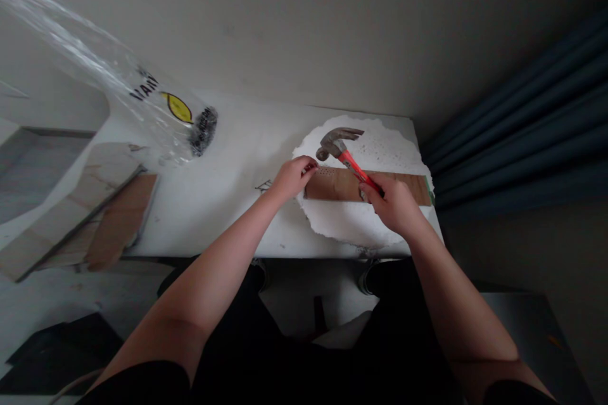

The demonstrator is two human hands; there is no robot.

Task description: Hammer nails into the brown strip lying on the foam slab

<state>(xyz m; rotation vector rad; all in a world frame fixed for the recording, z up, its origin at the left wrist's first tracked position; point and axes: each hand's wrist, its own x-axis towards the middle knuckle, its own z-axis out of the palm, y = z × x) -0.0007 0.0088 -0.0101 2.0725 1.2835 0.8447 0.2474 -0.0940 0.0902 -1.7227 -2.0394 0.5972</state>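
Note:
My right hand (394, 205) is wrapped round the red and black handle of a claw hammer (350, 163). The metal head is raised above the left part of a brown wooden board (337, 186), close to my left hand. At the board's upper left corner, my left hand (297, 175) has thumb and fingers pinched together. Whatever is between those fingertips is too small to make out. Small marks or holes dot the board near them. Beneath the board lies a ragged-edged white slab or sheet (332, 224), speckled along its far part.
Thin dark pieces that look like nails (263, 187) lie on the white table (213, 215) left of my left hand. A clear plastic bag (156, 107) with printing stands at the back left. Wooden pieces (118, 221) lean at the left; a dark curtain (522, 120) hangs at right.

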